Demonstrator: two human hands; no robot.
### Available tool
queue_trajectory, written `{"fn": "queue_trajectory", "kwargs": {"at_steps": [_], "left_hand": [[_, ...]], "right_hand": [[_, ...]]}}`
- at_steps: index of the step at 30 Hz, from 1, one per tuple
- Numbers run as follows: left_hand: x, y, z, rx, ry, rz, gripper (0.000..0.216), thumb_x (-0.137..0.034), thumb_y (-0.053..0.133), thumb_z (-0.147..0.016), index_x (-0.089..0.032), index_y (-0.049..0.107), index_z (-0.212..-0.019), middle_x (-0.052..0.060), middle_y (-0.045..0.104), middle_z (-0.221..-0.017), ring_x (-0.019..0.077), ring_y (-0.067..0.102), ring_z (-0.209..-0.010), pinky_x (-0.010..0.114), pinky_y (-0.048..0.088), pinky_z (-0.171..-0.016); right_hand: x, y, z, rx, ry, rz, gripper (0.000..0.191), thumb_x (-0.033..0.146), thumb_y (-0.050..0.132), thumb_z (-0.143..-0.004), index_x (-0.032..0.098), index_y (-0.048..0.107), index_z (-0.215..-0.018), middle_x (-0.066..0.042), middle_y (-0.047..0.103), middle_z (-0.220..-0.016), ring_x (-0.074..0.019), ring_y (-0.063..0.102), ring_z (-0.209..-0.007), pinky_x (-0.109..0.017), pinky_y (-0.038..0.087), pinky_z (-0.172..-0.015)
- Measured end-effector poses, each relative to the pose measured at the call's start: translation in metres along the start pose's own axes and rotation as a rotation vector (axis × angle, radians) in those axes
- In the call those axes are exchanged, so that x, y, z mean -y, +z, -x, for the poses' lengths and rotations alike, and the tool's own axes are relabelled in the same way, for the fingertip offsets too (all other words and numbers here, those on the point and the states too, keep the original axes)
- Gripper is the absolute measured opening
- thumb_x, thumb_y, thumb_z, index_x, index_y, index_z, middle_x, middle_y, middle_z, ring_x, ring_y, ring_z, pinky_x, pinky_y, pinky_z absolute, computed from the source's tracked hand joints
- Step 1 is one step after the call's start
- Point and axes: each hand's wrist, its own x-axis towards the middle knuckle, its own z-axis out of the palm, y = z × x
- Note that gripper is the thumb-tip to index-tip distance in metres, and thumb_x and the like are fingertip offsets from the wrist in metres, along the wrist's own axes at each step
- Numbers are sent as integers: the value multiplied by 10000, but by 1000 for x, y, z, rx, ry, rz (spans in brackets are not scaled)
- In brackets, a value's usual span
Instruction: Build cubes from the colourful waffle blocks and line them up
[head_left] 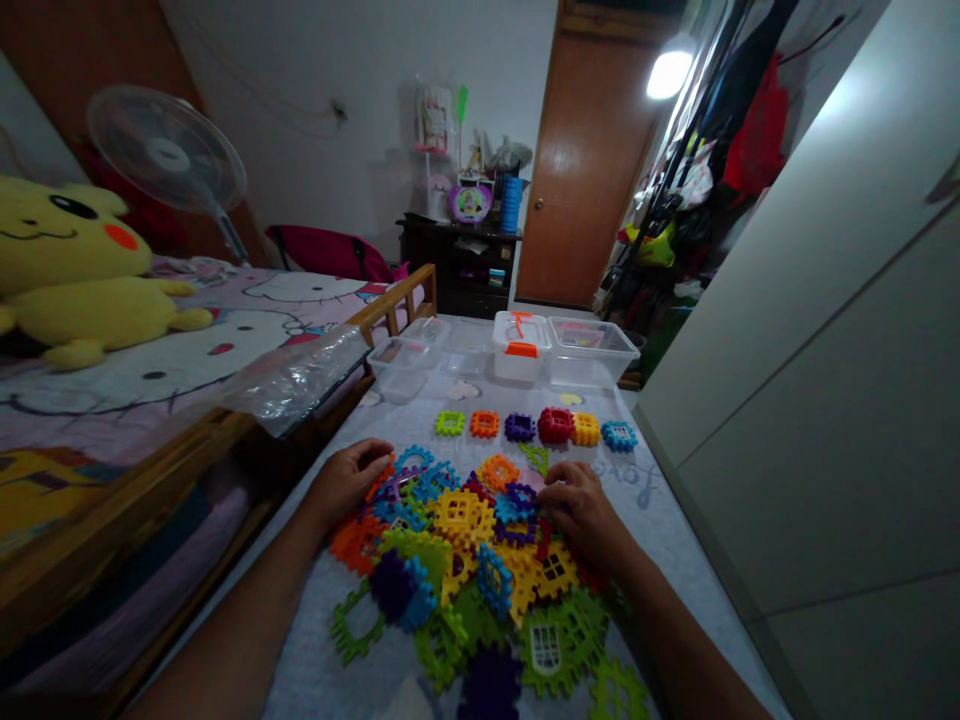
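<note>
A heap of colourful interlocking plastic tiles (465,560) lies on the grey cloth-covered table (660,500) in front of me. My left hand (346,482) rests at the heap's left edge, fingers curled onto an orange tile (379,480). My right hand (581,512) sits on the heap's right side, fingers bent over purple and red tiles (517,500); what it grips, if anything, is hidden. Beyond the heap stands a row of sorted tiles: green (449,423), orange (484,424), purple (519,427), red (555,425), yellow (586,429), blue (619,436).
Clear plastic bins (592,352) and a white box with an orange latch (520,345) stand at the table's far end. A bed with a wooden rail (390,310), a yellow plush toy (71,270) and a fan (166,150) lies to the left. A white cabinet (810,350) borders the right.
</note>
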Motion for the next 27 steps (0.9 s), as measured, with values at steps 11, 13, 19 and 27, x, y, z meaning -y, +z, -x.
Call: {"fn": "queue_trajectory", "kwargs": {"at_steps": [11,13,19,27], "left_hand": [[-1,1,1,-23,8,-9,422,-536,586,-733,-183,695,-938,52,736,-946,251,675,-902,320,515,-832],[-2,1,1,-20,0,-6,427,-535,585,-726,-181,694,-939,56,735,-941,255,674,-892,328,517,-830],[-2,1,1,-25,8,7,421,-533,585,-727,-181,688,-933,58,730,-931,255,670,-879,337,516,-821],[-1,3,1,-21,25,41,380,-501,594,-733,-182,680,-920,54,723,-920,248,669,-878,332,511,-818]], "right_hand": [[0,7,2,87,10,-43,295,137,529,-812,212,599,-1088,-87,584,-1290,-289,408,-1257,-509,322,-1033],[1,8,1,119,23,-46,247,122,542,-789,216,604,-1009,-72,605,-1263,-289,402,-1267,-509,307,-1039],[1,5,-3,17,38,-47,226,107,598,-727,209,581,-927,-66,647,-1082,-259,506,-1100,-448,367,-970],[6,-2,0,-51,15,-22,210,233,624,-828,225,636,-1038,-87,592,-1201,-283,441,-1195,-489,321,-1021]]}}
